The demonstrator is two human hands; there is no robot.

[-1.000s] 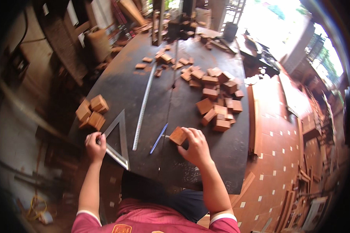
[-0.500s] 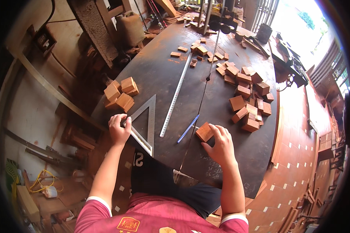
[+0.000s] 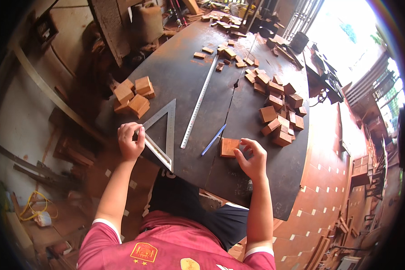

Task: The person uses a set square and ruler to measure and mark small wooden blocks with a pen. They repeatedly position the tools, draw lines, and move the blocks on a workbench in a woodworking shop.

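My left hand (image 3: 131,140) is closed on the upper left end of a metal set square (image 3: 169,135), a triangular one with a thick, light edge. The square lies near the table's near left side. My right hand (image 3: 254,158) is curved beside a reddish wooden block (image 3: 229,147), thumb and fingers apart at the block's right edge. That block rests flat on the dark table. Just left of it lies a blue pen (image 3: 213,140), slanting. A long steel ruler (image 3: 200,102) stretches away between the pen and the square.
Several wooden blocks (image 3: 138,105) are stacked at the table's left edge. A larger heap of blocks (image 3: 274,101) covers the right side. Small offcuts (image 3: 229,53) lie toward the far end. A narrow slot runs along the dark tabletop (image 3: 189,157), with chalk marks near the front.
The wooden block by my right hand has turned to sit squarer, and the fingers have drawn to its right edge. My left hand stays at the set square. The whole view has shifted slightly.
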